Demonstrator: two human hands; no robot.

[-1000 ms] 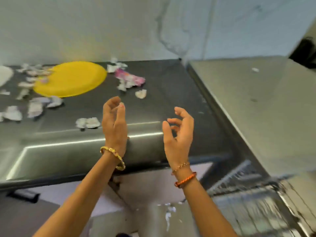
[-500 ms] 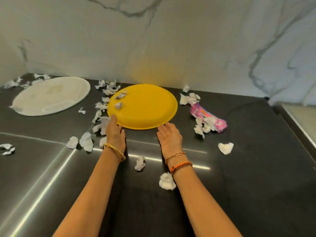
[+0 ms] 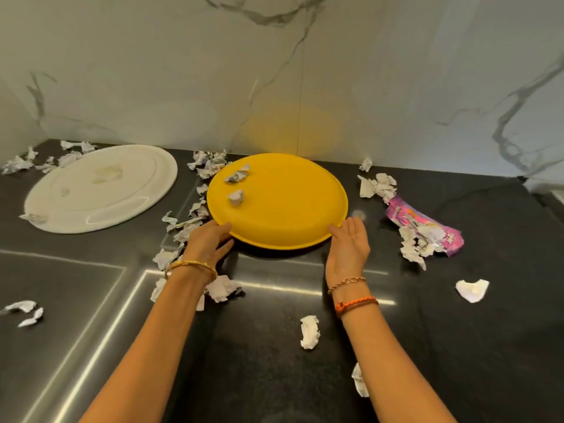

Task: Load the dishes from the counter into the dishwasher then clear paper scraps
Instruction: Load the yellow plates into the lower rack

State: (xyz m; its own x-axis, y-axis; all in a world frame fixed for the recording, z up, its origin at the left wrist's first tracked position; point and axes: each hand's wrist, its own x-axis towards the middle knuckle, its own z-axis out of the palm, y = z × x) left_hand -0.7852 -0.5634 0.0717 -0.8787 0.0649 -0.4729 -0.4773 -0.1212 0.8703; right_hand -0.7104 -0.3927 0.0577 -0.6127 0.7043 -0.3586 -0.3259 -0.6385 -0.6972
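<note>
Two forearms reach up from the bottom of the frame across a dark counter [image 3: 457, 346] strewn with paper scraps [image 3: 309, 332], and both hands meet the near rim of a yellow plate [image 3: 283, 206]. The left hand [image 3: 207, 242] curls against the plate's near-left edge with the thumb along the rim, while the right hand [image 3: 349, 242] lies flatter, fingers nearly straight, touching the near-right edge; whether either has slipped fingers beneath the rim cannot be told. The two-sided hold seems meant to lift a wide, shallow plate level, since two crumpled scraps [image 3: 236, 197] sit on its upper left face and would likely slide off if it tipped. Scraps crowd tightly against the plate's left edge, and to its right lie more scraps and a pink wrapper [image 3: 439, 230], slightly apart from the rim, so the freest path looks to be straight up and back toward the person (the bare strip between the wrists is the only open counter nearby). Farther left rests a white platter [image 3: 100, 190], still to be loaded, apart from the yellow plate. Behind both, the marble wall [image 3: 274, 71] closes off the far edge.
</note>
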